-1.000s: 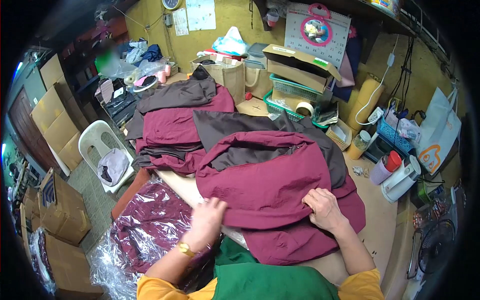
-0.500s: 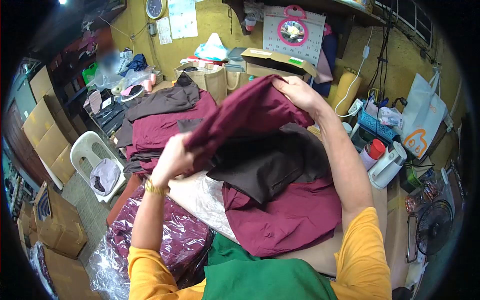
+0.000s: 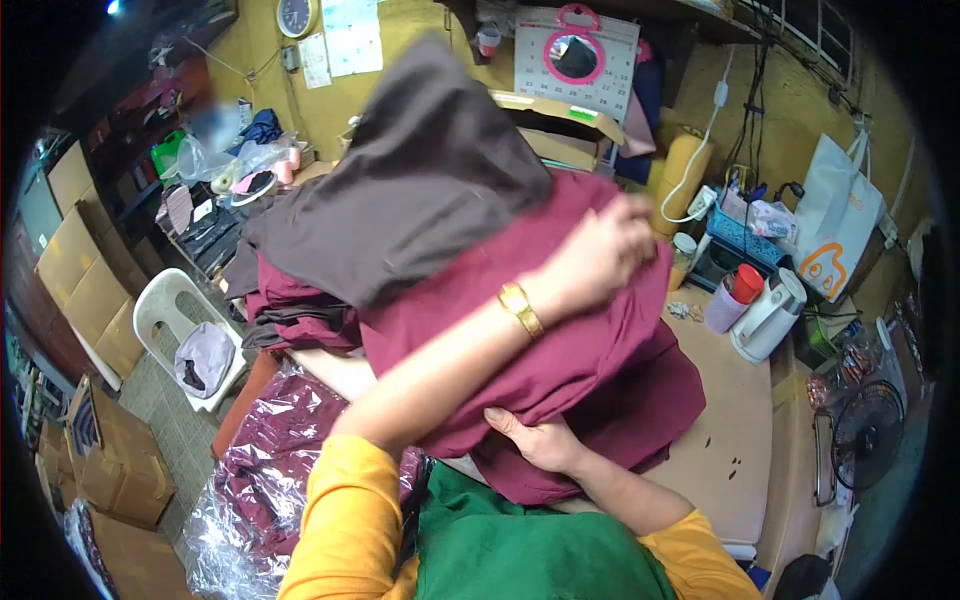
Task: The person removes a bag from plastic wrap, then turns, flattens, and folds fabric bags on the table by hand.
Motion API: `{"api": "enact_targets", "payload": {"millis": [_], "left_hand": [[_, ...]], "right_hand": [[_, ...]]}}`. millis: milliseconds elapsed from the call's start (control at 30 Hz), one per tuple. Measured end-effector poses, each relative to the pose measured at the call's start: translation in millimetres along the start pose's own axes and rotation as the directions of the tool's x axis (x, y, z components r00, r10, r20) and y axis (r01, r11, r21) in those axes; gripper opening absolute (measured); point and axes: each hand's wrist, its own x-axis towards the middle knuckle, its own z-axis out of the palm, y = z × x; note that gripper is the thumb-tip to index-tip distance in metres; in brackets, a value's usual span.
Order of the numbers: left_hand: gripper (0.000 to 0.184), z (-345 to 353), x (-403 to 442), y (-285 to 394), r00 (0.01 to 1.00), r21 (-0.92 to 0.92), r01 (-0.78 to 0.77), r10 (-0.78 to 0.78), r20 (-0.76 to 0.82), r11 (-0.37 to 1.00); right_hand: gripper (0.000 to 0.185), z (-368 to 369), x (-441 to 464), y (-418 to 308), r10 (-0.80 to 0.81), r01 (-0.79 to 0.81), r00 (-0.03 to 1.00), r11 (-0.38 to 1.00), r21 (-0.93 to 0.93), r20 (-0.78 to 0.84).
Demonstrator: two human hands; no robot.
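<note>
A maroon garment with a dark grey part is spread over the pile in front of me; the grey part stands raised at the upper left, blurred. My left hand, with a gold watch at its wrist, is crossed over to the garment's upper right side. Motion blurs its fingers, so its grip is unclear. Near the front edge, my right hand holds the maroon cloth, thumb on top and fingers hidden beneath. Another maroon piece lies underneath.
Plastic-wrapped maroon clothing lies at the left front. Behind it is a white chair. More folded garments are at the table's left. A kettle, a red-lidded tumbler and a fan stand at the right.
The lifted maroon cloth has come down and turned over, its grey part now at the upper left. My left hand has crossed to the right; my right hand has dropped to the front edge.
</note>
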Motion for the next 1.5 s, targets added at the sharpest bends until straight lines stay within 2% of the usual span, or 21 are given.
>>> {"api": "enact_targets", "payload": {"millis": [67, 133, 167, 300, 400, 533, 600, 633, 667, 733, 800, 867, 933, 967, 1133, 1300, 1333, 1367, 1400, 1433, 1500], "left_hand": [[0.011, 63.1, -34.7, 6.7, 0.980, -0.034, 0.054, -0.046, 0.194, 0.998], [0.011, 104.5, -61.0, 18.3, 0.911, -0.068, 0.081, -0.046, 0.411, 0.994], [0.012, 119.5, -72.5, 24.0, 0.894, -0.124, 0.098, -0.032, 0.447, 0.987], [0.013, 148.5, -85.8, 26.4, 0.878, -0.099, 0.083, -0.026, 0.477, 0.992], [0.014, 133.4, -46.7, 27.8, 0.918, -0.264, 0.037, 0.072, 0.390, 0.964], [0.043, 104.7, -26.7, 28.3, 0.926, -0.182, 0.023, 0.047, 0.373, 0.983], [0.062, 63.9, -45.8, 27.5, 0.882, 0.101, 0.153, -0.182, 0.434, 0.983], [0.063, 40.4, -62.0, 25.8, 0.839, 0.316, 0.158, -0.296, 0.457, 0.936], [0.066, 20.4, -76.9, 25.8, 0.735, 0.500, 0.231, -0.487, 0.472, 0.835], [0.077, 8.8, -112.7, 3.8, 0.573, 0.613, 0.430, -0.725, 0.382, 0.663], [0.089, 20.4, -138.2, -22.1, 0.555, 0.519, 0.521, -0.731, 0.396, 0.677], [0.096, 37.0, -139.7, -26.3, 0.599, 0.533, 0.435, -0.675, 0.431, 0.726], [0.113, 55.3, -137.2, -34.0, 0.647, 0.558, 0.276, -0.581, 0.494, 0.782], [0.113, 66.0, -137.9, -36.1, 0.626, 0.554, 0.250, -0.569, 0.534, 0.794], [0.113, 107.9, -178.2, -83.8, 0.701, 0.524, 0.161, -0.471, 0.536, 0.837], [0.112, 97.5, -154.8, -85.8, 0.572, 0.379, 0.348, -0.514, 0.639, 0.858], [0.090, 69.3, -131.1, -65.4, 0.570, 0.369, 0.352, -0.509, 0.645, 0.860], [0.073, 51.6, -127.5, -67.3, 0.680, -0.042, 0.540, -0.406, 0.610, 0.841], [0.057, 32.2, -126.4, -69.4, 0.791, -0.460, 0.582, -0.333, 0.514, 0.671], [0.035, -5.0, -115.6, -53.4, 0.905, -0.370, 0.417, -0.342, 0.251, 0.830], [0.039, -65.1, -130.7, -63.3, 0.850, -0.118, 0.486, -0.499, -0.167, 0.866]], "right_hand": [[0.040, 2.5, -19.4, 16.7, 0.059, -0.045, 0.992, 0.991, 0.128, -0.109], [0.042, -6.0, -45.4, 53.6, 0.388, -0.392, 0.911, 0.704, 0.593, 0.142], [0.044, -7.2, -54.9, 49.3, 0.394, -0.407, 0.900, 0.604, 0.685, 0.187], [0.051, -27.5, -73.5, 26.2, 0.438, -0.576, 0.807, 0.432, 0.694, 0.396], [0.064, -37.4, -70.2, 16.3, 0.433, -0.486, 0.867, 0.627, 0.609, 0.247], [0.042, -45.5, -69.8, 19.1, 0.512, -0.200, 0.832, 0.638, 0.744, -0.215], [0.035, -65.5, -88.8, 11.5, 0.521, -0.243, 0.798, 0.738, 0.629, -0.303], [0.028, -95.2, -107.3, 2.0, 0.534, -0.511, 0.845, 0.824, 0.246, -0.033], [0.022, -113.6, -119.9, -20.5, 0.571, -0.568, 0.810, 0.821, -0.062, 0.130], [0.012, -136.1, -133.7, -70.7, 0.576, -0.382, 0.732, 0.790, -0.480, 0.365], [0.018, -139.5, -127.3, -83.3, 0.343, -0.302, 0.938, 0.879, -0.368, 0.051], [0.038, -125.7, -77.3, -88.8, -0.160, 0.046, 0.973, 0.842, -0.538, -0.167], [0.086, -121.0, -27.2, -84.6, -0.227, -0.026, 0.961, 0.498, -0.867, -0.159], [0.093, -127.6, -5.0, -63.1, -0.211, -0.093, 0.962, 0.352, -0.931, -0.176], [0.124, -185.4, 21.5, 88.8, 0.296, -0.383, 0.889, 0.063, -0.922, -0.349], [0.133, -192.0, 20.4, 106.6, 0.346, -0.457, 0.854, 0.143, -0.878, -0.388], [0.135, -193.6, 21.0, 103.4, 0.385, -0.464, 0.840, 0.146, -0.874, -0.382], [0.135, -195.8, 20.6, 101.6, 0.402, -0.466, 0.836, 0.164, -0.870, -0.373], [0.136, -197.3, 20.9, 98.2, 0.421, -0.471, 0.831, 0.179, -0.864, -0.365], [0.130, -194.2, 22.3, 85.4, 0.448, -0.479, 0.818, 0.183, -0.859, -0.361], [0.120, -194.4, 19.3, 60.6, 0.431, -0.440, 0.842, 0.202, -0.875, -0.324]]}}
